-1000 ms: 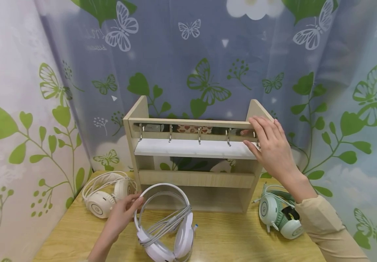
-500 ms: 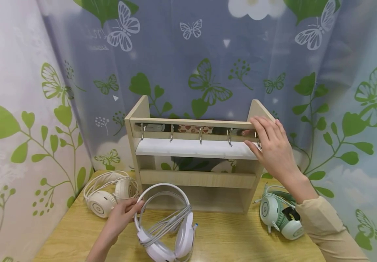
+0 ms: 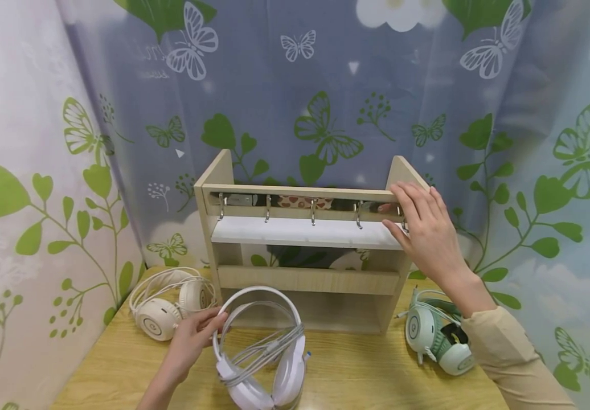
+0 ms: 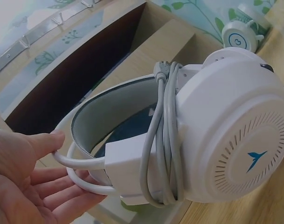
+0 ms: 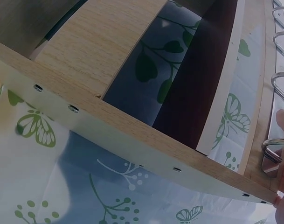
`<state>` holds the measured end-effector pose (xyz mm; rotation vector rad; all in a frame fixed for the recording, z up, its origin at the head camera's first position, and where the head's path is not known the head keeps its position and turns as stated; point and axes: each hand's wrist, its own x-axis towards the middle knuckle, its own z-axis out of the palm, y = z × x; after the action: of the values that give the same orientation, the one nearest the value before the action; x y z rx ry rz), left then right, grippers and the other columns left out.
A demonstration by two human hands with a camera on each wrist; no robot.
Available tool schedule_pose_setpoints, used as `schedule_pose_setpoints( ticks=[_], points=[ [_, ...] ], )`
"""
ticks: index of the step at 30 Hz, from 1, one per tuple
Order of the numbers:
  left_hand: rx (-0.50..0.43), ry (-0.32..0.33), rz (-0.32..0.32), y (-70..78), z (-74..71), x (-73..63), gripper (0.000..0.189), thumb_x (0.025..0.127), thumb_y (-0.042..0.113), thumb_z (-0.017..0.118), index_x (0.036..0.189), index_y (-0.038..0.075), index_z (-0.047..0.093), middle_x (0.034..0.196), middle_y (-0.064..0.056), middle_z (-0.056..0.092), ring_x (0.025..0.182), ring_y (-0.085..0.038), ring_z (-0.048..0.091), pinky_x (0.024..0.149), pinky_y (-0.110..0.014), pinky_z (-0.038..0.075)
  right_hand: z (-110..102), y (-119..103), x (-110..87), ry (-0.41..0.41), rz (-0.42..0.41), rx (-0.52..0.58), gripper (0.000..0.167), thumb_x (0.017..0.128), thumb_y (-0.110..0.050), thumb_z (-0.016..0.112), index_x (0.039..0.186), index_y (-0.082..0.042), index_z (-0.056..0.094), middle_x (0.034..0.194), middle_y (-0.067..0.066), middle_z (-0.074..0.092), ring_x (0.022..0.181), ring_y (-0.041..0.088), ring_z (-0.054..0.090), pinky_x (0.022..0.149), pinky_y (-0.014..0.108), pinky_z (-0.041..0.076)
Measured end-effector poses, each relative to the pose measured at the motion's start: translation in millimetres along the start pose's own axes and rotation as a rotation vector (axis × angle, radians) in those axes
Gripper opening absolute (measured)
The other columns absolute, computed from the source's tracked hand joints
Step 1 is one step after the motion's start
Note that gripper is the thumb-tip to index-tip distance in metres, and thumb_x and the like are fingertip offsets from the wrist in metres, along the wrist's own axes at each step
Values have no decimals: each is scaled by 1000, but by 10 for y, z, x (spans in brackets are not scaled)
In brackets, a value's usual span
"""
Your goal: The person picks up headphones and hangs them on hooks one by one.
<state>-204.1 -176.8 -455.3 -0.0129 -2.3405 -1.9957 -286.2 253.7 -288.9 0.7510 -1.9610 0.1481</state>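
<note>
Left hand (image 3: 189,339): white headphones (image 3: 291,373) pinched by the left side of the headband (image 4: 109,107), thumb against one rail, fingers behind. Ear cups lie below and to the right of this grip, with the grey cable (image 4: 172,140) bundled around them. Whether the cups are borne by the desk (image 3: 356,364) cannot be told; the lower edge is cut off.

Right hand (image 3: 430,239): far corner of the wooden rack (image 3: 305,280) clasped, fingers laid over the top edge, thumb on the front by the end hook. Firmness cannot be judged. Other hooks (image 3: 314,212) are lined up to the left of this grip.

Change over the last half second: slight. White headphones shifted a touch rightward along with the pinching fingers; right-hand grip and rack unchanged. Taken to mean that only the headphones' position is being adjusted, with the rack steadied; the headphones are held low, in front of the rack and below the hooks.

Nearby: cream headphones (image 3: 156,320) just beyond the left grip; green headphones (image 3: 421,327) resting below the right grip, beside the rack.
</note>
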Motion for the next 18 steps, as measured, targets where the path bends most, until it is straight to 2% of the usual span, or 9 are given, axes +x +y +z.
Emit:
schedule_pose_setpoints(
  ticks=[4, 11, 18],
  points=[
    [6, 0, 19, 1, 19, 1, 41, 102, 14, 62, 131, -15, 58, 111, -25, 72, 90, -13, 71, 76, -31, 61, 6, 11, -2, 3, -7, -9, 67, 106, -54, 40, 147, -2, 48, 140, 21, 54, 130, 40, 49, 120, 53, 27],
    [39, -13, 65, 22, 33, -3, 40, 102, 15, 62, 131, -12, 59, 111, -23, 73, 90, -14, 72, 74, -28, 61, 11, 38, -17, -44, -14, -39, 69, 107, -53, 40, 150, 0, 43, 143, 24, 50, 132, 42, 46, 120, 55, 26],
    [114, -1, 142, 70, 54, -19, 36, 101, 15, 63, 128, -9, 63, 111, -20, 73, 89, -13, 71, 72, -25, 60, 11, 55, -30, -65, -18, -60, 71, 106, -54, 40, 151, 1, 41, 144, 25, 49, 134, 43, 44, 120, 55, 25]
  ],
)
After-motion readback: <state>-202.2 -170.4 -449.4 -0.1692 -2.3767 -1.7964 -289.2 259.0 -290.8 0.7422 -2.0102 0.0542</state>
